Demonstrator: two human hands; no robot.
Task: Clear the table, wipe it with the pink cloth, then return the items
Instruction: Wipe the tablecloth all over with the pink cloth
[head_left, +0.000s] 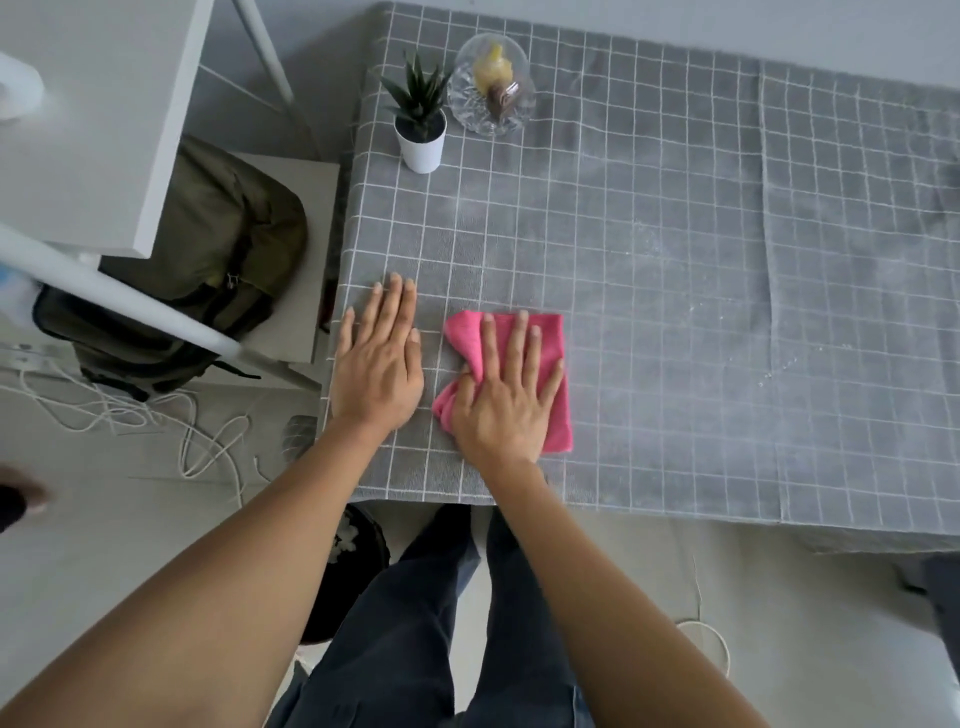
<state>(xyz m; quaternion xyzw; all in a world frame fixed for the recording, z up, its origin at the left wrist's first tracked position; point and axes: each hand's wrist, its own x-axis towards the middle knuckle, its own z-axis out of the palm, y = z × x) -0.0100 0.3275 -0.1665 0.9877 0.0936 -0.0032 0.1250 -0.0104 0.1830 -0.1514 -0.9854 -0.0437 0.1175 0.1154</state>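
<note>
Head view: the person stands at the near edge of the desk (675, 270), which is covered with a grey cloth with a white grid pattern. Both hands lie flat on this cover, close to the near left corner. The left hand (376, 364) is open, palm down, with the fingers stretched and slightly spread; it holds nothing and only presses on the cover. The right hand (506, 395) is also flat with the fingers spread, and it presses down on the pink cloth (550, 364). The pink cloth is partly bunched under the palm and the thumb side, while its right part lies smooth on the desk. The two hands are near each other but do not touch.

At the far left corner of the desk stands a small green plant in a white pot (421, 140). Just beside it, to the right, is a clear glass dish (491, 85) with a yellow thing and a brown thing inside; what they are cannot be told. On the floor to the left of the desk there is an olive backpack (208, 260), and white cables (156, 421) lie loose near it. The person's dark trousers (415, 623) show below the arms.
</note>
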